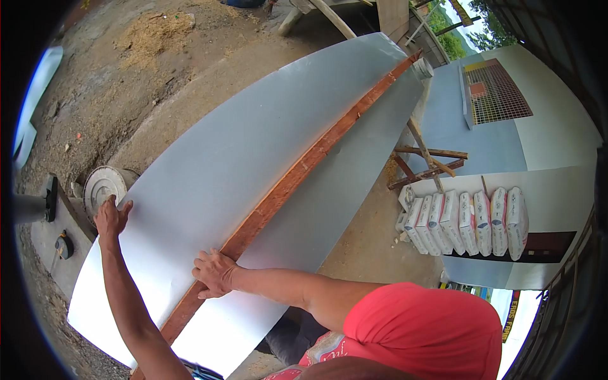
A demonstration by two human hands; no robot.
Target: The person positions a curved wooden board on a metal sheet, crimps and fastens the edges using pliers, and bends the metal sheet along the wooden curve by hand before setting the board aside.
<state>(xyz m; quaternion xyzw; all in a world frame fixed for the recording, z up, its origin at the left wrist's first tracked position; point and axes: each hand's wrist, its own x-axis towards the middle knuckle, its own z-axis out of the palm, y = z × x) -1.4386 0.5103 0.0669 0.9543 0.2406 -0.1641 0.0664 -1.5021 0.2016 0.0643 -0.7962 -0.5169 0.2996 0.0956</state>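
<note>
A long wooden plank (292,176), reddish brown, lies lengthwise across a large smooth grey metal sheet (253,120). My right hand (215,272) is closed over the plank's near part, with the fingers across its far side. At the left edge of the sheet, my left hand (111,218) is closed on the rim, thumb on the sheet side; part of its grip is hidden. Just beyond it stands a round white lidded bucket (103,185). Toward the far end, the plank reaches almost to the sheet's tip.
Several stacked white bags (465,221) stand by the wall at right. A wooden sawhorse (430,161) is beyond the sheet's right edge. A tape measure (63,244) lies on a board at left. Sawdust (152,38) covers some dirt ground.
</note>
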